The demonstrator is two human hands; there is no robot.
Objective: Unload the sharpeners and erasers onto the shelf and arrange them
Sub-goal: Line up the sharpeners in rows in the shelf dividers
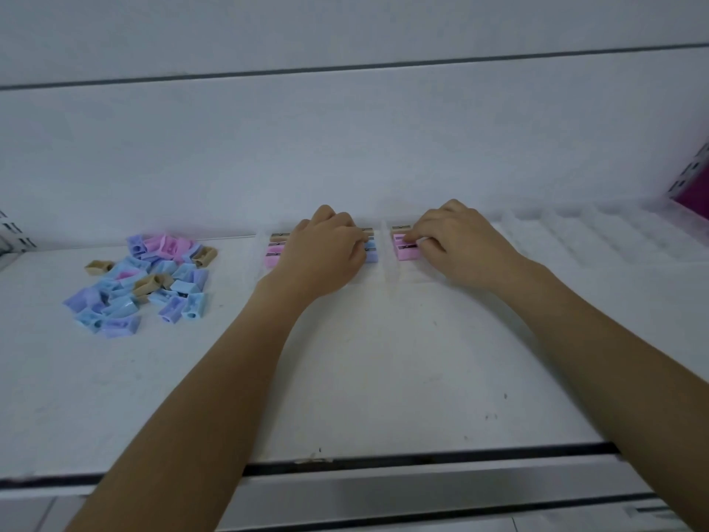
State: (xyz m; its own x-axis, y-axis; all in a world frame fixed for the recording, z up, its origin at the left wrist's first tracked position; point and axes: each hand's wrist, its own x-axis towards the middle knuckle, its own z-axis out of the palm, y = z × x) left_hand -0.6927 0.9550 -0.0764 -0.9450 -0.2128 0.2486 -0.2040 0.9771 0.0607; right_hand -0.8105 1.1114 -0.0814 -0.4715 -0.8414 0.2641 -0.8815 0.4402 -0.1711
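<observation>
Any marking on the sharpeners is too small to read. The left hand lies palm down on the white shelf, fingers curled over a short row of sharpeners. Pink and tan sharpeners show just left of its knuckles and blue sharpeners just right of them. I cannot tell whether its fingers grip one or only rest on them. The right hand sits close beside it, a clear divider wall between the two. Its bent forefinger and thumb appear to pinch a pink sharpener, which lies flat with a tan sharpener touching its far side. Well to the left of the left hand lies a loose pile of sharpeners, blue, violet, pink and tan. Beyond the right hand run clear divider lanes.
</observation>
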